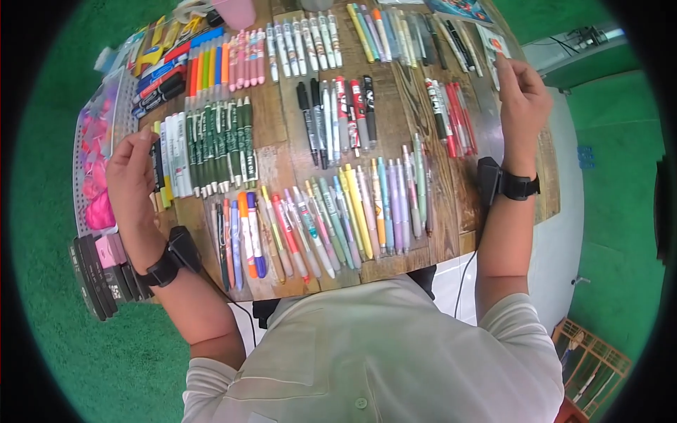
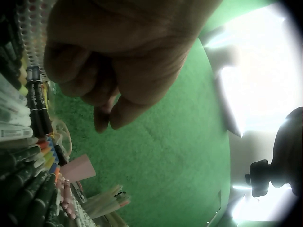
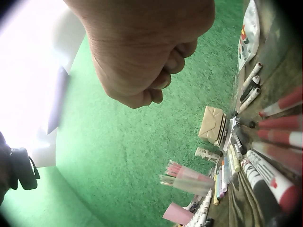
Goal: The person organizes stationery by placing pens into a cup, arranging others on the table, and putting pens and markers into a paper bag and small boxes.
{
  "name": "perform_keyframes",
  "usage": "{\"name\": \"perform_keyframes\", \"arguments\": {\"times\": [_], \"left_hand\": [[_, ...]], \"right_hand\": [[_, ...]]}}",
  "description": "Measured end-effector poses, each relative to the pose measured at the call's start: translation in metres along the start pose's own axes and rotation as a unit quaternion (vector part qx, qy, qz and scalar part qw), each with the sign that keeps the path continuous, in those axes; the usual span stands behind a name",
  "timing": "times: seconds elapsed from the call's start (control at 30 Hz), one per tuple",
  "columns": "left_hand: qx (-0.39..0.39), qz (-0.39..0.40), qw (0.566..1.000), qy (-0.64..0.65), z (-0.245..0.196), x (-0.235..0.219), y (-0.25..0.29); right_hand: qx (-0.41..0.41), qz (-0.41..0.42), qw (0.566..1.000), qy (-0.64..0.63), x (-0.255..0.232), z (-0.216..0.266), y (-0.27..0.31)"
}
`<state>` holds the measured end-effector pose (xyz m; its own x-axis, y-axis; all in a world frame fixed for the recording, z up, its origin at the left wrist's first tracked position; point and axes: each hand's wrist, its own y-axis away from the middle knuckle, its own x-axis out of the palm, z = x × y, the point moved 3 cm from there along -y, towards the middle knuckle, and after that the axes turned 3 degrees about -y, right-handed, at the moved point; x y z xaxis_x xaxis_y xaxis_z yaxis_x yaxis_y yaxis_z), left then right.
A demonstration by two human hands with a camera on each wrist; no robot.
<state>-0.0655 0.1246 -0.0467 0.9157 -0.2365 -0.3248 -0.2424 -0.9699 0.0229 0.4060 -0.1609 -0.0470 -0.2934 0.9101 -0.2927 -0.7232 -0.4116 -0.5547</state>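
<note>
My left hand is raised over the left side of the table, beside a row of white and dark green pens. Its fingers curl in, and the left wrist view shows thumb and index fingertips together with nothing between them. Over the right edge of the table my right hand is held up with curled fingers, nothing visible in it. Red pens lie to its left, and a small white packet is close by its fingertips. Pastel pens form a long row along the near edge.
A white perforated basket of pink items stands at the left edge, with black and pink boxes below it. Markers, pink pens and white patterned pens line the back. Black and red markers lie mid-table. A pink cup stands behind.
</note>
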Motion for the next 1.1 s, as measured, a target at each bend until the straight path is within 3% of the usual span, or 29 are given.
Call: {"name": "perform_keyframes", "arguments": {"times": [0.3,0.5,0.57,0.7,0.8,0.87,0.9,0.97,1.0,1.1], "left_hand": [[0.003,0.017,1.0,0.001,0.007,-0.004,-0.005],[0.005,0.004,1.0,-0.004,0.007,-0.002,-0.005],[0.001,0.003,1.0,0.0,0.008,-0.003,-0.005],[0.004,0.003,1.0,-0.006,0.007,-0.002,-0.004],[0.005,0.007,1.0,-0.005,0.008,-0.003,-0.005],[-0.001,0.011,1.0,-0.012,0.007,0.0,-0.004],[-0.002,0.008,1.0,-0.014,0.007,0.0,-0.004],[0.006,0.013,1.0,-0.019,0.007,0.001,-0.004],[0.006,0.012,1.0,-0.021,0.006,0.001,-0.004],[0.009,0.014,1.0,-0.017,0.005,0.001,-0.002]], "right_hand": [[0.003,-0.019,1.0,-0.004,-0.008,0.003,-0.004],[-0.008,-0.096,0.995,0.035,-0.03,-0.003,-0.015],[0.027,-0.129,0.99,0.04,-0.041,-0.012,-0.019],[0.015,-0.135,0.99,0.028,-0.043,-0.018,-0.022],[0.029,-0.082,0.996,0.018,-0.032,-0.006,-0.017],[0.102,0.146,0.972,0.156,-0.014,-0.002,-0.012],[0.101,0.148,0.972,0.153,-0.007,-0.001,-0.008],[0.056,0.267,0.938,0.214,0.016,0.0,0.006],[0.087,0.293,0.916,0.26,0.023,0.015,0.011],[0.059,0.32,0.885,0.333,0.037,0.021,0.021]]}}
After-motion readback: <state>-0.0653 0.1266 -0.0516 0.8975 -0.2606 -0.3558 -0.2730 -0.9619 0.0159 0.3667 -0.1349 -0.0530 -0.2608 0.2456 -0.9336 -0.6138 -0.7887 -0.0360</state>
